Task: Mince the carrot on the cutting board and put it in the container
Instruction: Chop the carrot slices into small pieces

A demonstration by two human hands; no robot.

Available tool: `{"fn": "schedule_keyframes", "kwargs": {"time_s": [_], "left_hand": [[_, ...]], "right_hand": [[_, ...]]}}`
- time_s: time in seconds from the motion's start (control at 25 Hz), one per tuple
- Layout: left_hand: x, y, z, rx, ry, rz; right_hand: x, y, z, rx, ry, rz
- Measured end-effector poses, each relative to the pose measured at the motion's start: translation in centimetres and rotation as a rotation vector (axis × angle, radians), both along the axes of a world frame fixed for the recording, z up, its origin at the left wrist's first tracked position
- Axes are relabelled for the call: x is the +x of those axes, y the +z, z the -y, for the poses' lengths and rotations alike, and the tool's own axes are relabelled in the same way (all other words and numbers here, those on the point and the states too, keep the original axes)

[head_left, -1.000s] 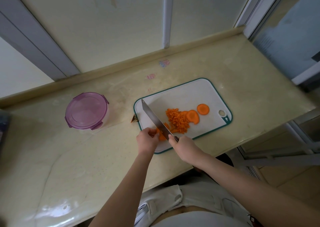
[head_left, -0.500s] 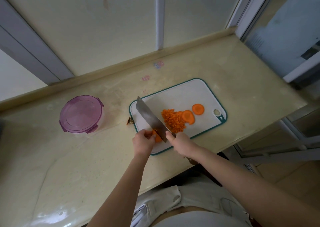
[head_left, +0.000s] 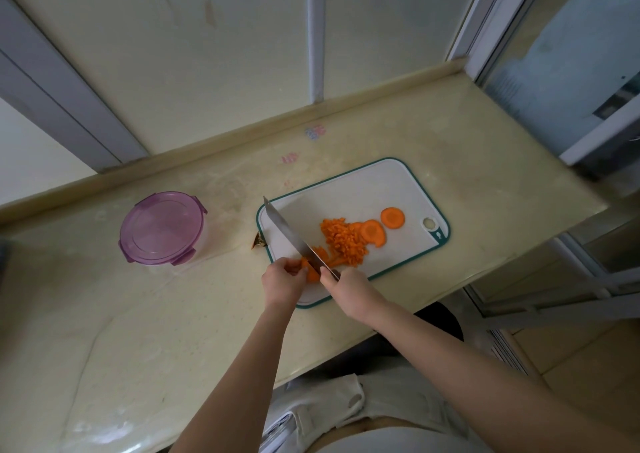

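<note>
Orange minced carrot (head_left: 343,243) lies in a loose heap near the middle of the white, teal-edged cutting board (head_left: 367,186), which sits at an angle on the pale marbled tabletop (head_left: 138,314); two round carrot slices rest to the right of the heap, one (head_left: 373,233) touching it and the other (head_left: 392,217) lying apart, toward the board's hanging hole; at the near left corner of the board the left hand (head_left: 282,281) has its fingers curled down on a small carrot piece (head_left: 312,272), pinning it to the board; the right hand (head_left: 349,290) is wrapped round the handle of a kitchen knife (head_left: 291,234), the handle itself mostly hidden in the grip; the blade runs diagonally from that hand toward the board's far left corner, its edge down on the carrot piece just beside the left fingertips; a few orange strips lie on the right of the blade, between it and the heap; a small brownish carrot end (head_left: 258,242) sits on the tabletop against the board's left edge; further left stands the round container (head_left: 162,227), its translucent purple lid on, well apart from the board.
</note>
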State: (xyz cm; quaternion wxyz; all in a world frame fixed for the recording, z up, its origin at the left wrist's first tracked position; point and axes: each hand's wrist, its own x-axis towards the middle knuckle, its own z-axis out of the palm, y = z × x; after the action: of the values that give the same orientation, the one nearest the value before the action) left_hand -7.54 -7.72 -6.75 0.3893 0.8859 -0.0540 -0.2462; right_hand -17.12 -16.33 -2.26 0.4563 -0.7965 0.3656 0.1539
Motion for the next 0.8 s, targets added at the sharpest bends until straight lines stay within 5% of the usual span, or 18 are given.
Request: {"fn": "schedule_keyframes", "kwargs": {"time_s": [0.32, 0.64, 0.8], "left_hand": [[0.0, 0.2, 0.0, -0.021, 0.007, -0.031], [0.2, -0.1, 0.0, -0.003, -0.020, -0.033], [0.3, -0.4, 0.0, 0.007, -0.027, -0.026]], "right_hand": [[-0.7, 0.3, 0.8, 0.147, -0.041, -0.038], [-1.7, -1.4, -0.4, -0.065, -0.022, -0.099], [-1.0, -1.3, 0.2, 0.015, -0.015, -0.038]]}}
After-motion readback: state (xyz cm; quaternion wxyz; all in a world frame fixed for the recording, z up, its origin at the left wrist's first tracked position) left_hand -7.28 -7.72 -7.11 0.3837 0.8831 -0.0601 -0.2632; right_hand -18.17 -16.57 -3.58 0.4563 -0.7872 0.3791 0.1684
